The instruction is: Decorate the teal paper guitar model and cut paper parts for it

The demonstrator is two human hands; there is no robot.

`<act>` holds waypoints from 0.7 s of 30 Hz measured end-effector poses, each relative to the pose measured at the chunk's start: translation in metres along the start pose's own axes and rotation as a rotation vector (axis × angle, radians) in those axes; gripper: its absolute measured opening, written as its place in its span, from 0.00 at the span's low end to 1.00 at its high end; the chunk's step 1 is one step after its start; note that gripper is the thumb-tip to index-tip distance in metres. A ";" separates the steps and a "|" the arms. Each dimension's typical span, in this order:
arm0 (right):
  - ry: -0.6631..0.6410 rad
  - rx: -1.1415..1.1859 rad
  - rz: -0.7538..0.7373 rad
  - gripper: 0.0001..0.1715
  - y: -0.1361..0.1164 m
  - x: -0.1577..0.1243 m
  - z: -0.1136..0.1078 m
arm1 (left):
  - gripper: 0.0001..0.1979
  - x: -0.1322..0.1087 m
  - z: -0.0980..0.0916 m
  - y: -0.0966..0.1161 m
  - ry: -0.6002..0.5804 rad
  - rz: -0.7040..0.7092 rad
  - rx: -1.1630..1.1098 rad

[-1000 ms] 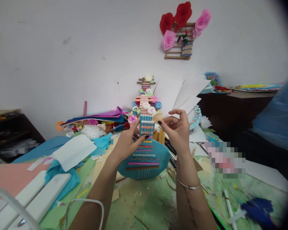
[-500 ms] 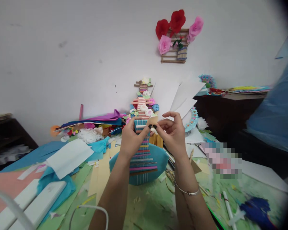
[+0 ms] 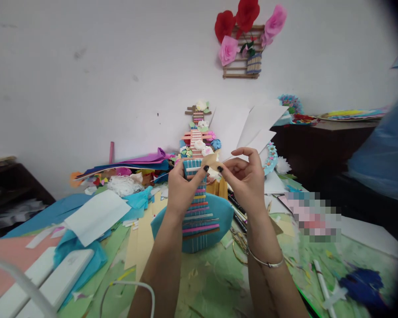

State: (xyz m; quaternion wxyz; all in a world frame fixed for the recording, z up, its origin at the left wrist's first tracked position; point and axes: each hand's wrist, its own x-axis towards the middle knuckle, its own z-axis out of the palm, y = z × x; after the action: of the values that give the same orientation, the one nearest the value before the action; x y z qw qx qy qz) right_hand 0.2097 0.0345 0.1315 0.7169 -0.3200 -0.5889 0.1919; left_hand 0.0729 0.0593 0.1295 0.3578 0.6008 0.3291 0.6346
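A small piece of tan paper is pinched between my two hands, slightly curved. My left hand has its thumb on the paper's left side; its other fingers are partly hidden. On the right side, my right hand pinches the paper between thumb and index finger, the other fingers loosely bent. Just behind and below stands a blue paper craft shaped like a stringed instrument, with coloured strips across its neck and body. White paper flowers show behind the paper, on similar crafts against the wall.
Blue crepe paper and a white sheet lie at left, near white boxes. Scissors and pens lie by my right wrist. A blue glue gun is at lower right. A person in blue is at the right edge.
My hands have drawn slightly apart, my right hand shifting right, and more of the tan paper shows between them. The camera view has tilted down a little.
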 end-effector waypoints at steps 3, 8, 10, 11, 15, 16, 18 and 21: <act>-0.014 0.013 -0.001 0.19 0.000 0.000 0.002 | 0.16 0.000 -0.001 0.000 -0.027 0.001 -0.017; -0.016 0.033 -0.009 0.17 0.001 -0.002 0.007 | 0.17 -0.001 0.000 0.003 -0.040 -0.004 -0.071; 0.001 0.038 -0.010 0.15 0.004 -0.002 0.009 | 0.18 -0.001 0.000 0.003 -0.042 -0.016 -0.090; 0.005 0.035 -0.008 0.14 0.005 -0.002 0.010 | 0.18 -0.001 0.000 0.003 -0.036 -0.016 -0.092; -0.027 0.013 0.029 0.14 0.011 -0.003 0.012 | 0.18 -0.001 0.000 0.002 0.005 -0.015 -0.092; -0.036 0.016 0.040 0.14 0.011 -0.004 0.012 | 0.18 -0.001 0.000 0.002 0.011 -0.021 -0.097; -0.047 0.034 0.051 0.14 0.012 -0.004 0.013 | 0.18 -0.001 0.000 0.001 0.021 -0.032 -0.114; -0.058 0.046 0.056 0.15 0.013 -0.005 0.013 | 0.17 -0.001 0.001 0.001 0.045 -0.030 -0.135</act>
State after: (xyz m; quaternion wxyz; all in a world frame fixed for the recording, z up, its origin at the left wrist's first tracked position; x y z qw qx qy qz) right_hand 0.1971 0.0437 0.1207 0.7010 -0.3138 -0.5959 0.2346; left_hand 0.0741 0.0584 0.1297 0.3996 0.5558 0.3024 0.6633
